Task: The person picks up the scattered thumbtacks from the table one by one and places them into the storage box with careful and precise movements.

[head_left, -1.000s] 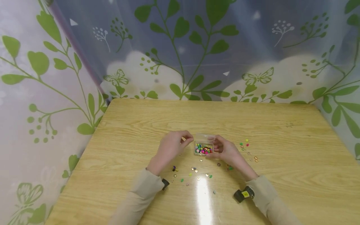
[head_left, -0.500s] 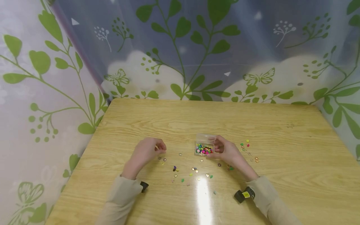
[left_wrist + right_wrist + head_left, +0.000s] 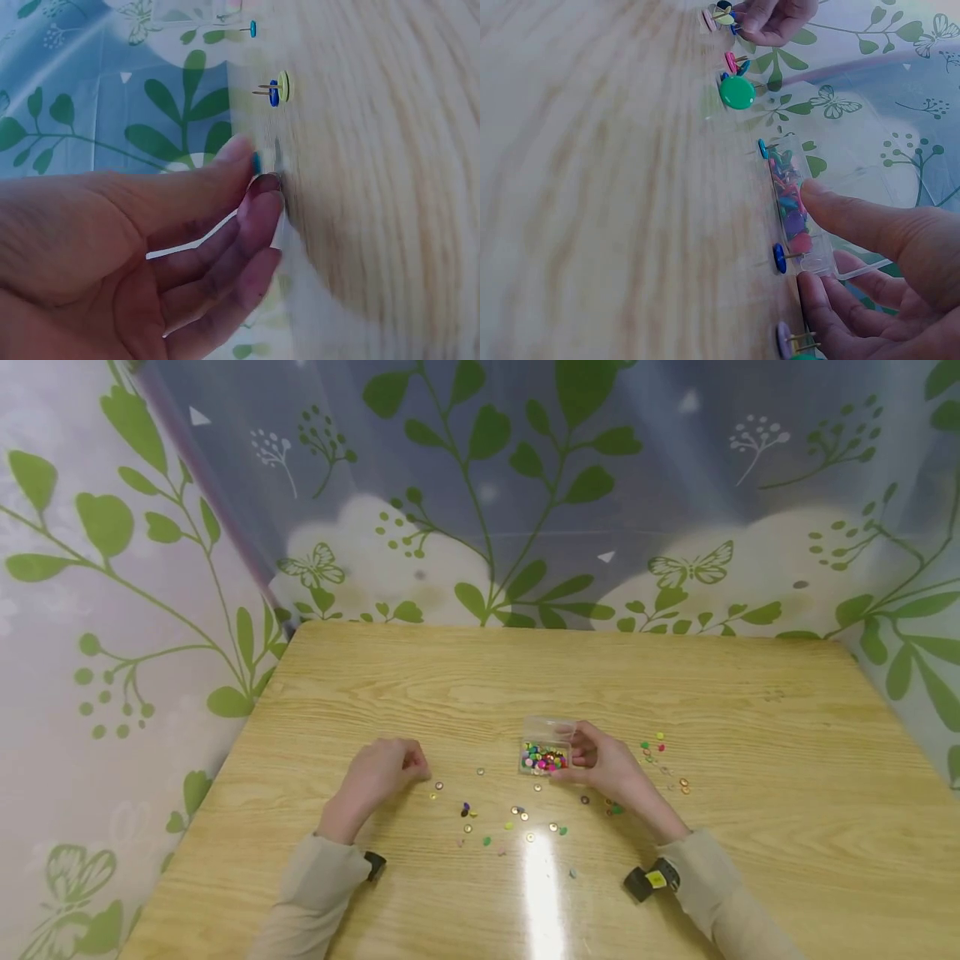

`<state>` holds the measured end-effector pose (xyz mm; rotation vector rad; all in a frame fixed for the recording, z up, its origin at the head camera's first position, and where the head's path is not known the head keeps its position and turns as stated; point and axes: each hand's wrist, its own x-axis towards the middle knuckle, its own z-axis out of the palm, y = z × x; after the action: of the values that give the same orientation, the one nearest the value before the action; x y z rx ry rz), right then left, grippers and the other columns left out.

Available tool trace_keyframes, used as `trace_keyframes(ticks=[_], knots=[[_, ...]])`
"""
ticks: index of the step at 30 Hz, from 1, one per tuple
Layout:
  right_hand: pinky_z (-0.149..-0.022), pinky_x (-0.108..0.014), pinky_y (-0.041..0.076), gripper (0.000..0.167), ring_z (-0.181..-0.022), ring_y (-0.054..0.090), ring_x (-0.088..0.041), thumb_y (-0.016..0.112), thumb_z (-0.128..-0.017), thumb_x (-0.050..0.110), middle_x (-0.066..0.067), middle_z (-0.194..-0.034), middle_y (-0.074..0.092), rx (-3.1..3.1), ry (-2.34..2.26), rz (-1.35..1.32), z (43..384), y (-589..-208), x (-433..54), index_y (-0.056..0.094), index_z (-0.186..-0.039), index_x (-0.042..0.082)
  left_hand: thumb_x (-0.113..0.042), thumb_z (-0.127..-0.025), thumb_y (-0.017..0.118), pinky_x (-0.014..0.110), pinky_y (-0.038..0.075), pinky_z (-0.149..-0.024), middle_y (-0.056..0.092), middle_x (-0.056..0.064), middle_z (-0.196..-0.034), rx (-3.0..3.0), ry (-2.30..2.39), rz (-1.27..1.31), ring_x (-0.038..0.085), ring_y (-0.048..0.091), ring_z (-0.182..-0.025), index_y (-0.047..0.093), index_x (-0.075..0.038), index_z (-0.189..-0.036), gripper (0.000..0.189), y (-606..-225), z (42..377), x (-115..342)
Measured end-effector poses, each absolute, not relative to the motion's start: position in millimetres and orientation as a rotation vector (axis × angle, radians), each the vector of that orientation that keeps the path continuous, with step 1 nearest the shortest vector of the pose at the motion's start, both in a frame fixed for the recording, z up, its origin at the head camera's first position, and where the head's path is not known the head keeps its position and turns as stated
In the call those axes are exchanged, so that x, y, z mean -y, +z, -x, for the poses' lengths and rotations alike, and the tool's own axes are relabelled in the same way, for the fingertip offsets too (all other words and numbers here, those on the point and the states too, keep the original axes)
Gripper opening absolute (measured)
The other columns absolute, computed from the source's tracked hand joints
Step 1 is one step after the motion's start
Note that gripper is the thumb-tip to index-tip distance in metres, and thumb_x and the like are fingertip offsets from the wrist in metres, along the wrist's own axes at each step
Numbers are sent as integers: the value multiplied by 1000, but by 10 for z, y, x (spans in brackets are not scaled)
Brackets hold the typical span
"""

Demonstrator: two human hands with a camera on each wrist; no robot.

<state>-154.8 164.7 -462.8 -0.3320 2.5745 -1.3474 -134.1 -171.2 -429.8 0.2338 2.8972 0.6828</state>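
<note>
My left hand [image 3: 378,777] is low over the table's left part. In the left wrist view its thumb and a curled finger close on a small thumbtack [image 3: 264,181], mostly hidden between the fingertips. A teal thumbtack [image 3: 256,163] shows just past the thumb tip. On the right, my right hand [image 3: 609,764] grips the side of a small clear plastic box [image 3: 521,762], thumb in front and fingers behind. Its lid [image 3: 543,727] stands raised, and many-coloured thumbtacks [image 3: 546,760] fill it.
Loose thumbtacks lie scattered, points up, before the box, such as a green thumbtack [image 3: 738,91] and a blue thumbtack [image 3: 780,258]. More thumbtacks [image 3: 684,786] lie right of my right hand. The wooden table [image 3: 360,677] meets a leaf-patterned curtain [image 3: 525,485] at its back.
My left hand has drawn away from the box to the left and lowered to the tabletop, its fingertips now over a thumbtack there. My right hand keeps holding the box in place.
</note>
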Motion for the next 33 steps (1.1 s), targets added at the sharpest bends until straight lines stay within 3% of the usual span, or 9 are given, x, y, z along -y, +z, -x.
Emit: trace_keyframes(ticks=[7,13,26,33], knots=[[-88,-39,55,65,-98,62,-23,89,-78,22,-12,-115,64,-2572,-1340,318,1555,-4607,-1634,57,-132,7,-19,-92,76,29,48,-59,70,1,-80,-3001,742,-225,13,60,-67,69,-11,-88,11,-4282,1372,1679],[-90,-41,55,66,-100,62,-24,89,-77,21,-13,-116,63,-2566,-1340,311,1556,-4599,-1637,57,-133,7,-20,-86,81,34,56,-70,73,-2,-85,-3001,826,-278,14,70,-76,71,-15,-89,12,-4260,1409,1563],[-91,-43,56,65,-100,63,-25,90,-77,20,-12,-112,65,-2576,-1337,309,1549,-4602,-1643,58,-132,8,-23,-88,79,31,56,-68,75,-4,-87,-2991,838,-530,13,71,-76,74,-20,-89,7,-4130,1513,1010],[-91,-42,56,66,-101,63,-25,90,-77,21,-13,-117,65,-2570,-1339,307,1550,-4598,-1646,57,-133,8,-24,-89,79,23,49,-61,75,-5,-86,-3007,825,-653,11,68,-72,72,-19,-88,8,-4087,1549,720]])
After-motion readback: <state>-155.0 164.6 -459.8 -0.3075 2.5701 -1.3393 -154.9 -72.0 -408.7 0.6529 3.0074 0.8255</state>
